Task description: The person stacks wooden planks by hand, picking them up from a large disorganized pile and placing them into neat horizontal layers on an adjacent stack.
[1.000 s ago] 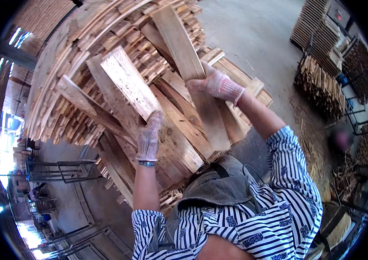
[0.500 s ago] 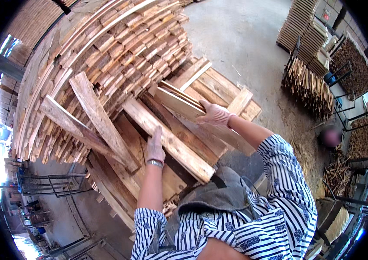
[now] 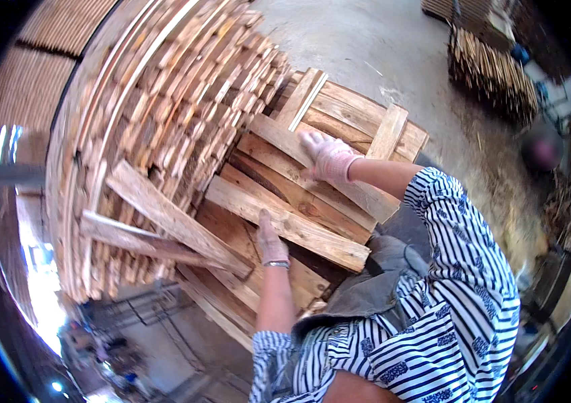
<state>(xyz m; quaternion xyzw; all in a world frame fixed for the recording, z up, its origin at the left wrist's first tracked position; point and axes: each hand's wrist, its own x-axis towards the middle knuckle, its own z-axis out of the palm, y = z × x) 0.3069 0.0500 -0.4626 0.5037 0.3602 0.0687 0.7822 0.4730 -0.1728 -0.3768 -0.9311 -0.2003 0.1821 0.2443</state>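
Both my hands wear pale pinkish gloves. My right hand [image 3: 330, 157] is open, its fingers spread over a wide flat board [image 3: 359, 189]. This board lies beside other boards on a low pile in front of me. My left hand [image 3: 272, 243] is nearer my body, with its fingers stretched out against the near side of a light plank [image 3: 292, 225]. That plank runs slantwise towards my apron [image 3: 346, 302]. A darker board [image 3: 305, 201] lies between the light plank and the wide board.
A tall curved stack of short boards [image 3: 164, 101] stands at the left. Two loose planks [image 3: 178, 215] lean from it onto the pile. Crosspieces [image 3: 387, 131] lie across boards at the pile's far end. Bundled sticks [image 3: 490, 74] stand beyond the concrete floor [image 3: 359, 40] at the right.
The boards gripped upright by my right hand are no longer held; a wide board now lies flat under its spread fingers. My left hand stays at the light plank. The whole view has shifted.
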